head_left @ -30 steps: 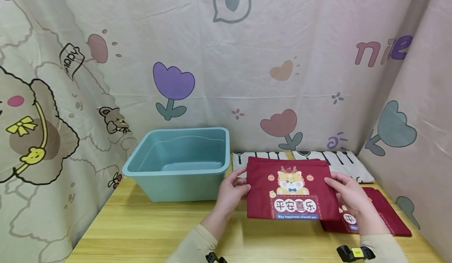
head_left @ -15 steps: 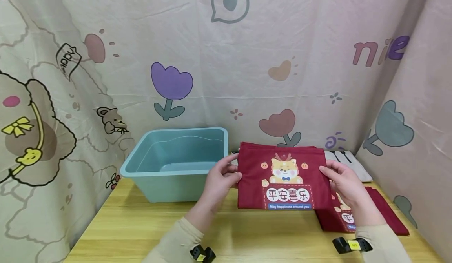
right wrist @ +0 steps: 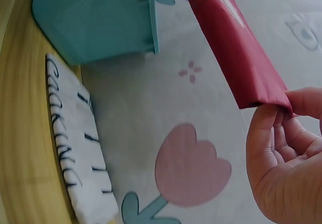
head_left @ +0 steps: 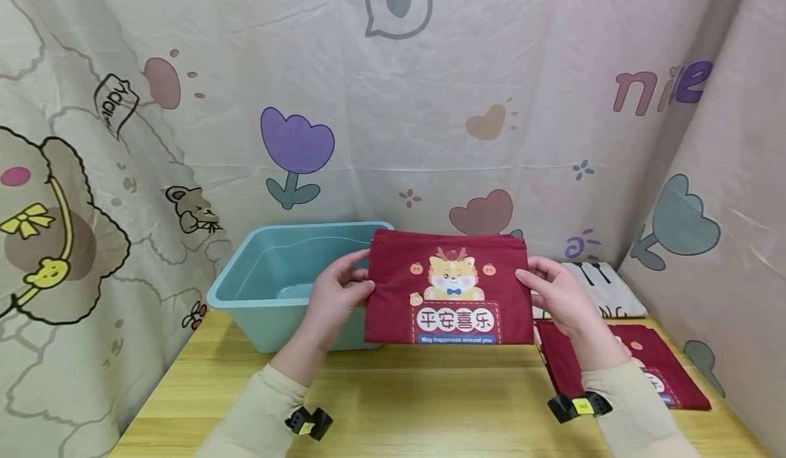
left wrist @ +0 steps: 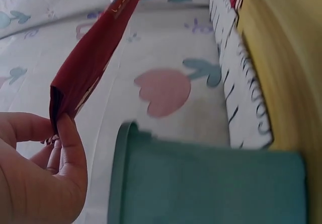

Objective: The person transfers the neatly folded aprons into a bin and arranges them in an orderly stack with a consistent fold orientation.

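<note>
Left hand [head_left: 334, 287] and right hand [head_left: 561, 297] pinch a folded maroon cloth [head_left: 451, 287], lifted near the rectangular teal bin [head_left: 267, 325], a maroon bundle [head_left: 666, 359] unlifted to its right.

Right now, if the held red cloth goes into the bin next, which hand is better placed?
Left hand, likely: it pinches the held red cloth by the edge nearer the teal bin; the right hand holds the farther edge.
</note>
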{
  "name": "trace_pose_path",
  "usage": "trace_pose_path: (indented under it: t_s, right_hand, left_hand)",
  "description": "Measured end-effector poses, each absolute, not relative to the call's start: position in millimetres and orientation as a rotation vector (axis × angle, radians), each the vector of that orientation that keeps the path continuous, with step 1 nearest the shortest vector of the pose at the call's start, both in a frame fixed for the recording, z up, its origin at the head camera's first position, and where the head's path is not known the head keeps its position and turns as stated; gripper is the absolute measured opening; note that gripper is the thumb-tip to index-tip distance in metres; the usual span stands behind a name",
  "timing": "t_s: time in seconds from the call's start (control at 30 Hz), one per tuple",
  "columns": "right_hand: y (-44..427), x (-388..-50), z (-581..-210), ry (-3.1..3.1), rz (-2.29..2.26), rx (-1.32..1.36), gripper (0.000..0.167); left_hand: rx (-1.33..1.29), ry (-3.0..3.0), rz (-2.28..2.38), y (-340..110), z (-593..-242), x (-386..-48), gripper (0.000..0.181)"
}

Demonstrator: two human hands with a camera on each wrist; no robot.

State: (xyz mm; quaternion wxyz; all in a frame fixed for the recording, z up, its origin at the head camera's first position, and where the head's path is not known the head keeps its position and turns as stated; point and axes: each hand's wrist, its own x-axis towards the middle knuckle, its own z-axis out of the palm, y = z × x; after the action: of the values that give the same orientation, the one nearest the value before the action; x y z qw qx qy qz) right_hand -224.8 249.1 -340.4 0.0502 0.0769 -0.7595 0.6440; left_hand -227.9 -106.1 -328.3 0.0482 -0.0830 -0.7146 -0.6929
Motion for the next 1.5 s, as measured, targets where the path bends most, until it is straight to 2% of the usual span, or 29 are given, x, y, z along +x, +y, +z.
trace_pose_path:
  t_s: [0.33,0.77,1.07,1.5]
  right_hand:
    - [206,-250,-324,-2.194,2.105,0.322,0.019]
    - [157,-276,-302,-2.225,2.111,0.397,0.022]
    - [122,-289,-290,-2.268,2.094,0.346,0.02]
    - [74,-315,-288,-2.321,2.085,0.273,0.019]
  left_hand:
    - [-0.205,-2.279,-1.918,-145,-307,-238,0.052]
    - [-0.081,-2.379,-1.704,-189,-286,-250,0.054]
    - [-0.113,-2.38,-1.649,-219,-277,-260,0.055]
    - [0.055,-2.445,-1.539,-249,-275,-270,0.055]
